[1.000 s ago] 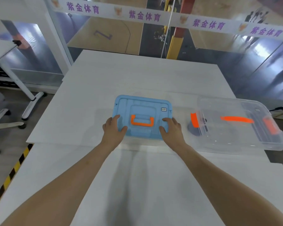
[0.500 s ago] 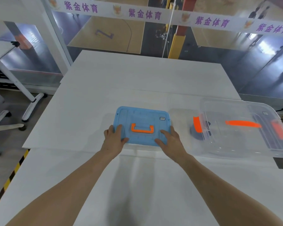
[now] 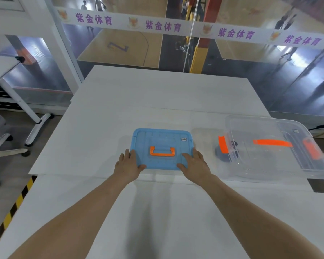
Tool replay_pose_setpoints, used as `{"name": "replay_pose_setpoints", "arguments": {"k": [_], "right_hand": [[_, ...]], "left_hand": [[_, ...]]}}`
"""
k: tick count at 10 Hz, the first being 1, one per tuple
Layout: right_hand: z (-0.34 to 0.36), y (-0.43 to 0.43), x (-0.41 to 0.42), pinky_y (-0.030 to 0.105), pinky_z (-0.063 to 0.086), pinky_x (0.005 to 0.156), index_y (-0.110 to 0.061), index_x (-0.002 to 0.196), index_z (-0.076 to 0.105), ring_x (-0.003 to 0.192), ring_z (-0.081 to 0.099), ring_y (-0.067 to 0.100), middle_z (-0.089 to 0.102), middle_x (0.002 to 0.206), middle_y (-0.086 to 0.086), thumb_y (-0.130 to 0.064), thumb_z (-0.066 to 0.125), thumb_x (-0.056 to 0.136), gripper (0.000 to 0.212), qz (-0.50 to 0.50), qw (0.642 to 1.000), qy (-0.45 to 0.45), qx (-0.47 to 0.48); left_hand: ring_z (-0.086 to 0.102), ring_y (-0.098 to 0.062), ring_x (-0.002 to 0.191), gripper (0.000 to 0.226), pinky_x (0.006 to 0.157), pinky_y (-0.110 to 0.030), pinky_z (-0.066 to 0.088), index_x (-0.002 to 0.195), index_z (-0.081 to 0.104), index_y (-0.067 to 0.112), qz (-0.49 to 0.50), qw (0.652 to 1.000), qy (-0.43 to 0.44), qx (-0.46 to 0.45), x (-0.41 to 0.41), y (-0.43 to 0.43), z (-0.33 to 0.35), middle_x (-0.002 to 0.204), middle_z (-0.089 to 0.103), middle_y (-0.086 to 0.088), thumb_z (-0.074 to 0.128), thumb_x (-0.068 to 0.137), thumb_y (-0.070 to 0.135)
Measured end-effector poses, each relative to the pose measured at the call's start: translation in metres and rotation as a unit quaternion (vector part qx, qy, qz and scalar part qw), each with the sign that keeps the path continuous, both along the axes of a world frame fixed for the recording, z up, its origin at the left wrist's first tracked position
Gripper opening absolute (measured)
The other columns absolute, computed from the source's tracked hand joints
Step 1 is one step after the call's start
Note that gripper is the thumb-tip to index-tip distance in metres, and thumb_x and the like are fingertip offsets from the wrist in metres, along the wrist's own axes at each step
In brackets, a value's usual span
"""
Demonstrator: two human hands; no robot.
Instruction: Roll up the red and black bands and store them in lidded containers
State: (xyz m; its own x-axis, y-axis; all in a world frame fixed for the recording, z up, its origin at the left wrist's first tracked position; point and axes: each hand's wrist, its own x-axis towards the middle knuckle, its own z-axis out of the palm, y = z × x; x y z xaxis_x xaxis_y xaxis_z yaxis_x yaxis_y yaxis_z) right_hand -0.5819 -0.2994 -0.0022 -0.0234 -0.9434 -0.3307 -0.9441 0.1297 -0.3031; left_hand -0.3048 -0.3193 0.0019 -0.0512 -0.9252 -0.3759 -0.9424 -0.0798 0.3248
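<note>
At the centre of the white surface (image 3: 157,101), a pale blue plastic container (image 3: 163,139) with its lid on and a flat orange handle (image 3: 162,151) sits under both my grips. My left grip (image 3: 128,165) lies released at the lid's 8 o'clock corner, fingers straight along the edge, thumb on top. My right grip (image 3: 194,164), likewise released, presses flat on the 4 o'clock corner. At 3 o'clock, apart from it, stands a clear plastic box (image 3: 260,165) with orange fittings. A dark round shape (image 3: 220,153) shows blurred through the box's 9 o'clock end.
</note>
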Motion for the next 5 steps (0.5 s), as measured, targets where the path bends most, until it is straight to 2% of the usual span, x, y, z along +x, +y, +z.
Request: {"name": "replay_pose_setpoints", "arguments": {"k": [2, 4, 5], "right_hand": [[0.038, 0.015, 0.013, 0.048, 0.047, 0.111, -0.022, 0.147, 0.050, 0.144, 0.037, 0.031, 0.038, 0.156, 0.011, -0.047, 0.050, 0.103, 0.050, 0.014, 0.999, 0.040, -0.011], [0.102, 0.031, 0.016, 0.047, 0.039, 0.117, -0.024, 0.153, 0.047, 0.149, 0.035, 0.030, 0.042, 0.159, 0.008, -0.043, 0.050, 0.104, 0.053, 0.001, 0.999, 0.041, -0.035], [0.141, 0.029, 0.010, 0.045, 0.038, 0.117, -0.023, 0.152, 0.047, 0.152, 0.032, 0.029, 0.041, 0.160, 0.009, -0.040, 0.051, 0.104, 0.052, 0.012, 0.996, 0.041, -0.078]], "left_hand": [[0.039, -0.033, 0.141, 0.067, 0.107, -0.049, 0.046, 0.155, 0.030, 0.013, -0.029, 0.999, -0.013, -0.012, -0.007, 0.011, 0.030, 0.152, 0.040, -0.013, 0.049, 0.104, 0.051], [0.038, -0.031, 0.145, 0.062, 0.111, -0.046, 0.043, 0.157, 0.032, 0.017, -0.093, 0.991, -0.058, -0.082, -0.023, 0.019, 0.091, 0.159, 0.038, -0.014, 0.038, 0.106, 0.052], [0.027, -0.031, 0.154, 0.067, 0.120, -0.048, 0.034, 0.161, 0.026, 0.018, -0.116, 0.983, -0.069, -0.123, -0.035, 0.015, 0.134, 0.167, 0.029, -0.013, 0.040, 0.106, 0.052]]}}
